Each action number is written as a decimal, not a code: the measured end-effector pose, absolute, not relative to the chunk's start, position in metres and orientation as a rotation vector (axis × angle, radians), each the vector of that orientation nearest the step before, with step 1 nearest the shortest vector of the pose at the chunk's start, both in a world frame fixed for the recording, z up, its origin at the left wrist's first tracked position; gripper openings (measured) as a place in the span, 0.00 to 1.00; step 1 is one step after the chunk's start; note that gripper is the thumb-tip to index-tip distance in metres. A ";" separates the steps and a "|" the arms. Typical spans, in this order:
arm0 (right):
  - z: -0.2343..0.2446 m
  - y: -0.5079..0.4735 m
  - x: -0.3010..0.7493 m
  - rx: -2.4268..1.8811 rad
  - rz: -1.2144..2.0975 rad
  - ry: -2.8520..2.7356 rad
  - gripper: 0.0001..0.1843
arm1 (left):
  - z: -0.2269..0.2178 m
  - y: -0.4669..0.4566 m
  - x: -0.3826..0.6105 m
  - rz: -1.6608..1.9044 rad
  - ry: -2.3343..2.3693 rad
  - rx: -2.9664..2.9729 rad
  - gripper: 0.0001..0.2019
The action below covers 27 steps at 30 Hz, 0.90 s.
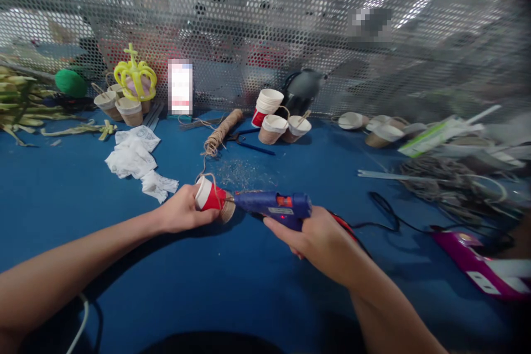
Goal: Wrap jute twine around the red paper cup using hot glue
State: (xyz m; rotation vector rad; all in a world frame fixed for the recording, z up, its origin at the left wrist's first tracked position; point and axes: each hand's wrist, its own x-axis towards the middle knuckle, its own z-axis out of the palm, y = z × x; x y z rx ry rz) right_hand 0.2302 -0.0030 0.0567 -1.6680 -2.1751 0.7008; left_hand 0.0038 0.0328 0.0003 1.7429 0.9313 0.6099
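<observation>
My left hand [182, 211] is closed round a small red paper cup [210, 197] lying on its side, white rim to the left, its base end partly wound with brown twine. My right hand [319, 239] grips a blue hot glue gun [276, 206] whose nozzle touches the twine-wrapped end of the cup. A strand of twine runs from the cup back to a twine spool [223, 130] lying on the blue table [232, 287].
Crumpled white tissue [135, 160] lies left of the cup. Twine-covered cups [284, 127] and a stack of red cups [265, 105] stand behind, with scissors [249, 141]. A yellow crown [135, 77] sits back left. Cables, rope and a magenta device [481, 265] crowd the right. Perforated metal screen behind.
</observation>
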 end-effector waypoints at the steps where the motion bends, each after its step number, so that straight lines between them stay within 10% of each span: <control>1: 0.056 -0.003 0.231 -1.674 0.708 -2.178 0.13 | 0.000 0.033 0.004 0.611 0.932 1.748 0.06; 17: 0.060 -0.002 0.219 -1.852 0.848 -1.934 0.21 | 0.000 0.032 0.005 0.627 0.943 1.796 0.06; 27: 0.048 -0.004 0.241 -1.421 0.348 -2.446 0.12 | 0.000 0.033 0.004 0.617 0.954 1.720 0.08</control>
